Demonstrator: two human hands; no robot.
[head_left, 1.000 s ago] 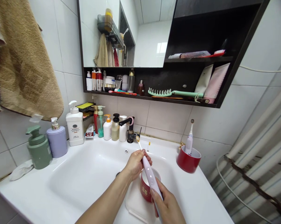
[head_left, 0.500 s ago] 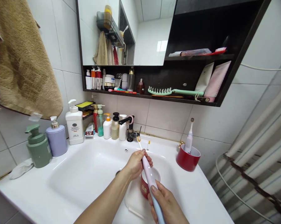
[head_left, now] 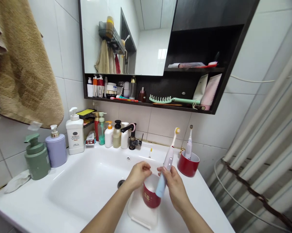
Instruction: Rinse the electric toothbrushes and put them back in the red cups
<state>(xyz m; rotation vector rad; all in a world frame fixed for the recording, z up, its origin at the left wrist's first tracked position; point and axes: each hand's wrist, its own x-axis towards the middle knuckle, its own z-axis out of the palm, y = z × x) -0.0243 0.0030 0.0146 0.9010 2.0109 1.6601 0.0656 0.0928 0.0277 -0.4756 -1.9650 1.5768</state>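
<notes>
An electric toothbrush (head_left: pixel 168 158), pink above and light blue at the base, stands tilted in my right hand (head_left: pixel 173 181), which is closed round its handle. Its white-and-yellow brush head points up and away from me. My left hand (head_left: pixel 139 174) is to the left of it, fingers curled in and nothing visible between them. Just below and between both hands is a red cup (head_left: pixel 148 198) with gold lettering and a white inside. The cup stands on a whitish tray (head_left: pixel 141 212) at the basin's right side; the toothbrush base partly covers it.
A black faucet (head_left: pixel 132 139) rises behind the white basin (head_left: pixel 87 184). Several pump bottles line the back left rim, among them a green one (head_left: pixel 36 160). On the right rim, a red holder (head_left: pixel 188 165) contains another electric toothbrush (head_left: pixel 189 145). A mirror cabinet (head_left: pixel 184 84) hangs above.
My left hand has let go of the toothbrush's upper part and drawn away to the left. My right hand has raised the toothbrush and moved it to the right. The view has shifted slightly.
</notes>
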